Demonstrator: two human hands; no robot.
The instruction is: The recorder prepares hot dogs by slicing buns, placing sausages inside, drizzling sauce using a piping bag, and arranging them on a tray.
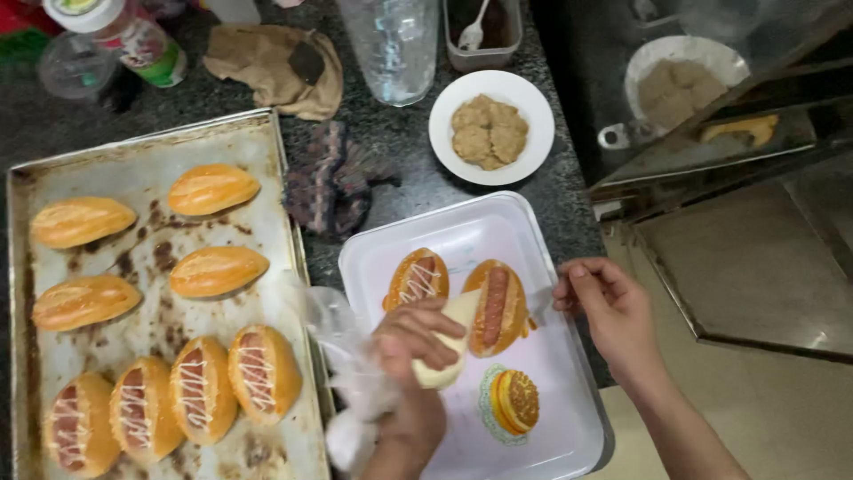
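My left hand grips a clear piping bag filled with pale cream, its tip touching a sausage bun on a white plastic tray. A second sausage bun, with white zigzag lines on it, lies just to its left. My right hand rests at the tray's right edge, fingers curled, holding nothing. The loose end of the bag trails down to the left.
A metal baking tray on the left holds several plain buns and several sausage buns with white lines. A dark cloth, a white plate of brown patties, a plastic jug and a pan lie behind.
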